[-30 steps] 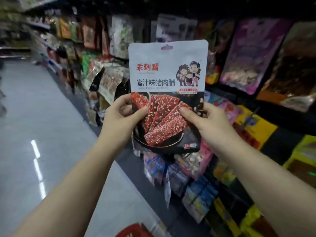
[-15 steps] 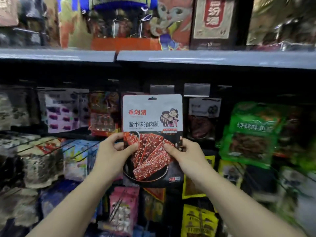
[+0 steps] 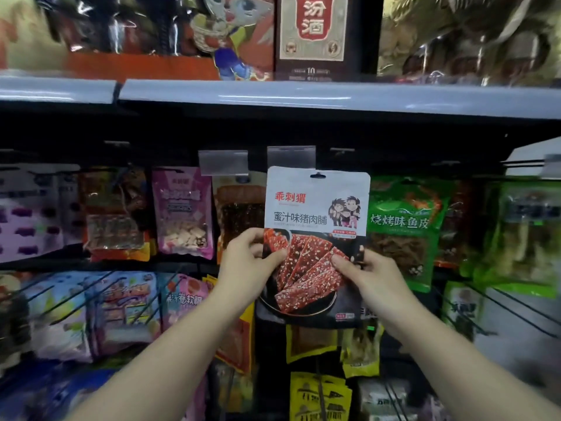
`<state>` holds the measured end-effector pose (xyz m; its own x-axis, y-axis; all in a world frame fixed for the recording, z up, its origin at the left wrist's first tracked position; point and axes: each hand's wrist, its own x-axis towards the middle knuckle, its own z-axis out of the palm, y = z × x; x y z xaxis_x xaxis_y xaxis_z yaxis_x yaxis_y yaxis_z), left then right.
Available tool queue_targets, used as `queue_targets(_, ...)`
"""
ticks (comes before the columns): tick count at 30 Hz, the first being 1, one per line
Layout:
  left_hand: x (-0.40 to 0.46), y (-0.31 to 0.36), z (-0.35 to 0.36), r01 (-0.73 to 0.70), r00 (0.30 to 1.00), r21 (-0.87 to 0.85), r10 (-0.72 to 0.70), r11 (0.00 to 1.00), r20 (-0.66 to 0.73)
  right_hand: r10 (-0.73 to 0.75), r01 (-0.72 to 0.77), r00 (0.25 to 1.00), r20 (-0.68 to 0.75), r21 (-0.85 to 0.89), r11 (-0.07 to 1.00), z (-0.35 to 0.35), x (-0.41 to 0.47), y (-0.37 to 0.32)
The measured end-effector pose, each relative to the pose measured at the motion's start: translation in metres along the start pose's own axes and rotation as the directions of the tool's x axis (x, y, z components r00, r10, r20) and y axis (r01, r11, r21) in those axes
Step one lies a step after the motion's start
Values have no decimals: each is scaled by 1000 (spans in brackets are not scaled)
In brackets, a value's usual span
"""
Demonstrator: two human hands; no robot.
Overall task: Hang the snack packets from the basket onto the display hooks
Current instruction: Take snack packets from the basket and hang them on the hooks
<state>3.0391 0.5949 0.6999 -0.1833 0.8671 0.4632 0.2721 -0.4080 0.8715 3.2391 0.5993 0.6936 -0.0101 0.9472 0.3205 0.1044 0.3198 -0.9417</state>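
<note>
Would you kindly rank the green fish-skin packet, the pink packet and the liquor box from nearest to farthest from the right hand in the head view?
1. Green fish-skin packet: just right of the right hand.
2. Pink packet: left, past the held jerky packet.
3. Liquor box: top shelf, above.

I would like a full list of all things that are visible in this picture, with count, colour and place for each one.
jerky packet: one, white top with red meat slices below, centre, held up under a clear price tag holder
green packet: one, green, just right of the jerky packet
pink packet: one, pink, left of centre
yellow packets: several, yellow, bottom centre
price tag holders: two, clear, above the hanging rows
shelf edge: one, grey, across the top
boxed bottle: one, beige and red, on the top shelf
left hand: grips the packet's left edge
right hand: grips the packet's right edge
</note>
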Motion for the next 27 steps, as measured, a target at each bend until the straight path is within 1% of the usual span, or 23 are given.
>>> queue_targets(4, 22, 2, 32, 1, 1000, -37, 0, 999, 29, -12, 11, 998, -66, -17, 1000, -24, 21, 3)
queue_targets(8, 32, -3, 45, 8, 999, -63, -6, 998, 36, -13, 11, 997, -74, -18, 1000, -33, 34, 7)
queue_targets(13, 43, -8, 56, 5, 999, -33, -4, 999, 37, 2, -1, 998, -67, 9, 1000, -39, 50, 17)
queue_targets(18, 53, -17, 64, -4, 1000, 27, 4, 1000, 18, 6, -6, 999, -52, -3, 1000, -42, 65, 25)
queue_targets(23, 61, -18, 71, -9, 999, 1, 8, 1000, 33, 13, -11, 999, -41, 26, 1000, -46, 77, 32)
queue_targets(27, 64, -26, 73, 4, 1000, 23, -5, 1000, 15, 18, -18, 1000, -10, 20, 1000, -46, 86, 38)
